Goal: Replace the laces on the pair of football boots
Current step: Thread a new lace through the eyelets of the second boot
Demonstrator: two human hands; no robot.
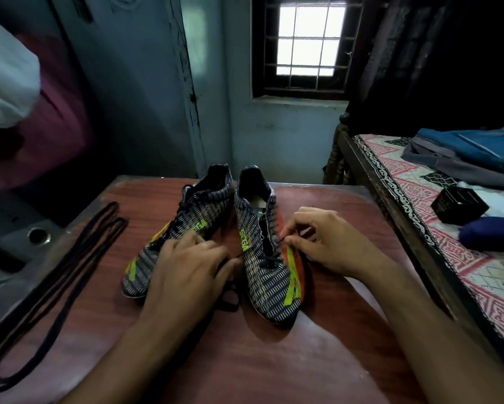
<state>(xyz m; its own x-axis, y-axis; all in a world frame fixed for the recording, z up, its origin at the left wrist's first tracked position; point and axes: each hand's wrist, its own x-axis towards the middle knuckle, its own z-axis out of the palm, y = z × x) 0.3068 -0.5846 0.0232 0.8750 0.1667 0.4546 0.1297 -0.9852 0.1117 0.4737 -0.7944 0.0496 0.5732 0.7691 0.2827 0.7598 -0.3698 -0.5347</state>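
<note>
Head view: right boot [266, 258], lime "SEGA" lettering [244, 239].

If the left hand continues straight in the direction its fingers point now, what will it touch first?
The left hand points right, toward the right boot. It would most likely meet that boot's inner side first, near the lace it seems to hold. The gap looks very small, though depth is unclear.

Barred window [308, 42] bright in blue wall [145, 83]; bed [414, 199] beside wooden table [245, 360].
</note>
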